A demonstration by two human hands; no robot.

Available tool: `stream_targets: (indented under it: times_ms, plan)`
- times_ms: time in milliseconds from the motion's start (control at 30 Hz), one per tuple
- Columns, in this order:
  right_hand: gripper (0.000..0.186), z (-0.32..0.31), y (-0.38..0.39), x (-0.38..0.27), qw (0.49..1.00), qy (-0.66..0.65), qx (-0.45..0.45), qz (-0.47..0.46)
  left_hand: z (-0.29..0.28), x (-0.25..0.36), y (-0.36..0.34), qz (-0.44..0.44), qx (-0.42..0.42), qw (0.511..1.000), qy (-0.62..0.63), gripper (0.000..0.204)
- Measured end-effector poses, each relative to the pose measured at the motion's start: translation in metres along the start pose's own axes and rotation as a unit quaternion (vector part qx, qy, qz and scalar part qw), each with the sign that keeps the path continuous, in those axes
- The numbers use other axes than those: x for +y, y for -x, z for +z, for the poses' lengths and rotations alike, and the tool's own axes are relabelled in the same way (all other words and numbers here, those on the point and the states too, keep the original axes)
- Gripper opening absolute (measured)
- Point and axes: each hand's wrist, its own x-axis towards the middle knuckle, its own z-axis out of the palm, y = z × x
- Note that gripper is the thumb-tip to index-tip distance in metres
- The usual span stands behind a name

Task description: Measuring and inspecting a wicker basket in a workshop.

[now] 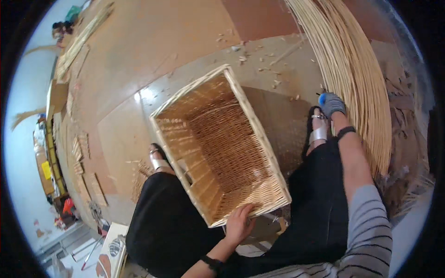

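A rectangular wicker basket (222, 139) with a thick pale rim stands tilted between my legs, its open top facing me. A slot shows in its left wall. My bare left hand (239, 225) is closed over the near rim, fingers inside and thumb hidden. Out to the right, my right hand (333, 104) wears a grey glove and is closed round a small blue-handled tool (321, 98). Only a short dark tip of the tool shows, so its kind is unclear. This hand is beside a long bundle of pale wicker rods (354, 78), close to my right foot.
Wood-like scraps (242, 59) are strewn over the brown floor beyond the basket. Another bundle of rods (83, 39) lies far left. Woven pieces (139, 178) lie by my left foot (160, 160). A printed box (112, 250) stands at lower left; shelving (53, 153) lines the left wall.
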Motion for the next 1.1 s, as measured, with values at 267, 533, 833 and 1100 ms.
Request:
stream_targets:
  times_ms: [267,533,833,1100]
  plan:
    - [0.053,-0.124,0.123,-0.004,0.948,-0.187,-0.057,-0.253,-0.029,0.027,0.014,0.093,0.065,0.987,0.110,0.032]
    - [0.044,-0.128,0.392,-0.112,0.806,0.062,-0.248,-0.534,-0.044,0.051,0.072,-0.018,-0.060,0.776,0.628,0.029]
    - [0.048,-0.090,0.483,-0.104,0.869,0.006,-0.272,-0.414,-0.043,0.051,0.125,0.034,0.040,0.945,0.324,0.030]
    - [0.049,-0.025,0.474,-0.108,0.781,-0.555,-0.169,-0.233,-0.028,0.051,0.118,-0.004,-0.128,0.807,0.576,0.028]
